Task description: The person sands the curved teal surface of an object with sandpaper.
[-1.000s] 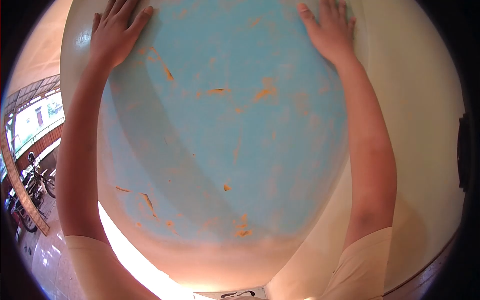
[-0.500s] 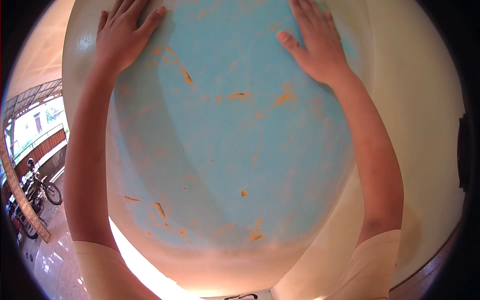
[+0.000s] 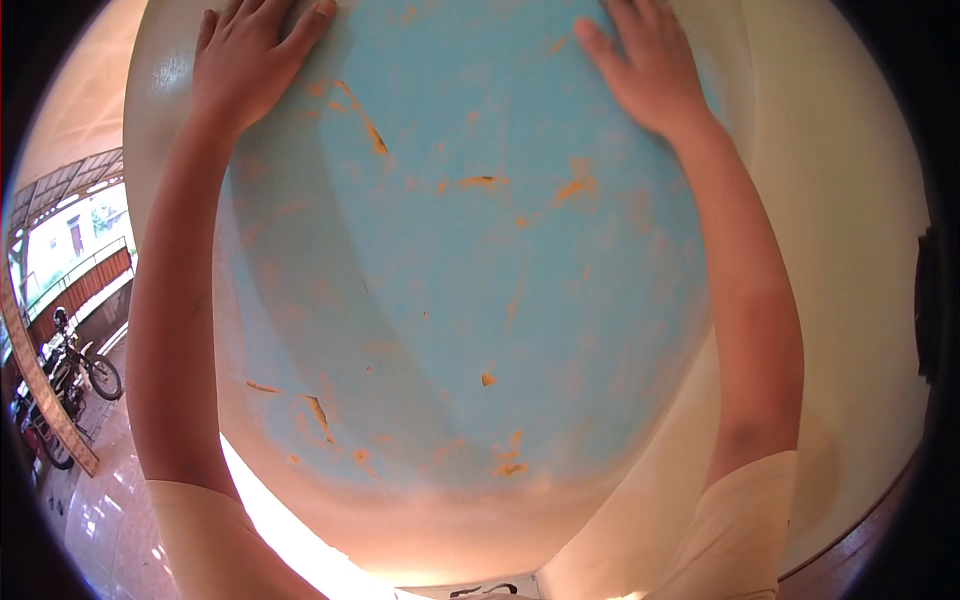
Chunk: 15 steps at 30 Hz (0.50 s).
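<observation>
A broad, rounded surface (image 3: 480, 270) fills most of the view, light blue with worn orange patches and small cracks or chips. Palm down, my left hand (image 3: 245, 65) lies on its upper left part, where the blue gives way to a greyish border. Its fingers are spread and the fingertips pass out of the top edge. My right hand (image 3: 650, 70) rests flat at the upper right of the blue area, thumb apart, fingertips partly cut off by the frame. Neither hand holds anything. An orange patch (image 3: 575, 188) shows below my right hand.
A cream-coloured panel (image 3: 830, 250) curves along the right side. At the far left, beyond a slanting post (image 3: 55, 405), a motorbike (image 3: 80, 370) stands on paving near a reddish railing (image 3: 90, 288). A shiny tiled floor (image 3: 105, 515) shows at lower left.
My right hand has slid a little upward and to the right over the blue surface. My left hand stays nearly in place; the whole view has shifted slightly.
</observation>
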### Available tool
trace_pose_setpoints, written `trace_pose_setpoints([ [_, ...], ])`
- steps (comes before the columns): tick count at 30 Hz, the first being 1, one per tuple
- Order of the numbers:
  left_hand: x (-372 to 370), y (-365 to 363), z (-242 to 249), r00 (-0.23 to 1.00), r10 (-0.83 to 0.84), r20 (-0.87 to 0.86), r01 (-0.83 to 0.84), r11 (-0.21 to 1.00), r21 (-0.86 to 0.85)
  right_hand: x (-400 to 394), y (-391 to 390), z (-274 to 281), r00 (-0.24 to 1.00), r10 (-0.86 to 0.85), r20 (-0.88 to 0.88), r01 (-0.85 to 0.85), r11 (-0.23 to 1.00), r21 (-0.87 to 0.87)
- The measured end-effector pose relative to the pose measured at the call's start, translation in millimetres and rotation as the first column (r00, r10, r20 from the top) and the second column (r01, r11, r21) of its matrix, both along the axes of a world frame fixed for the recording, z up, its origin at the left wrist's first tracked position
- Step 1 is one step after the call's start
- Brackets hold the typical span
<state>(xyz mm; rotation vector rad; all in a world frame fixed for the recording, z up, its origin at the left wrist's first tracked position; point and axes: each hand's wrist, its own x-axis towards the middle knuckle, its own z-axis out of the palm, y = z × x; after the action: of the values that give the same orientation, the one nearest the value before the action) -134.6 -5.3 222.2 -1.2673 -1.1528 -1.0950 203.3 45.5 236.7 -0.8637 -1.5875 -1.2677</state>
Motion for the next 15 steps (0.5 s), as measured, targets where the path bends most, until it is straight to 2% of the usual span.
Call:
trace_pose_setpoints([
  [4,1,2,3,0.999,0.051,-0.001,-0.051,0.999,0.013,-29,-6,-11,0.994,0.021,-0.104,-0.022,1.0,-0.007],
  [6,-3,3,6,0.999,0.05,0.01,-0.05,0.999,-0.004,-43,-14,-32,0.942,0.046,0.333,-0.046,0.999,-0.008],
  [7,-4,3,7,0.999,0.043,0.016,-0.042,0.999,-0.027,-42,-2,-32,0.94,0.022,0.34,-0.049,0.996,0.07],
  [8,-5,4,6,0.999,0.048,0.014,-0.048,0.998,-0.031,-38,-1,-26,0.941,0.029,0.338,-0.054,0.996,0.066],
  [10,-5,4,7,0.998,0.065,0.022,-0.065,0.998,-0.024,-30,-3,-9,0.983,-0.027,0.182,0.015,0.998,0.067],
  [11,-4,3,8,0.997,0.069,0.022,-0.068,0.997,-0.023,-27,1,-2,0.983,-0.023,0.182,0.011,0.998,0.068],
  [13,-4,2,6,0.999,0.042,0.018,-0.041,0.999,-0.017,-30,0,4,1.0,0.018,-0.013,-0.017,0.995,0.096],
  [14,-5,2,5,0.999,0.045,0.021,-0.045,0.999,-0.017,-33,3,-2,1.0,0.021,-0.01,-0.02,0.995,0.096],
  [15,-6,3,5,0.999,0.043,0.015,-0.043,0.999,-0.018,-44,-6,-16,0.994,0.055,0.096,-0.058,0.998,0.026],
])
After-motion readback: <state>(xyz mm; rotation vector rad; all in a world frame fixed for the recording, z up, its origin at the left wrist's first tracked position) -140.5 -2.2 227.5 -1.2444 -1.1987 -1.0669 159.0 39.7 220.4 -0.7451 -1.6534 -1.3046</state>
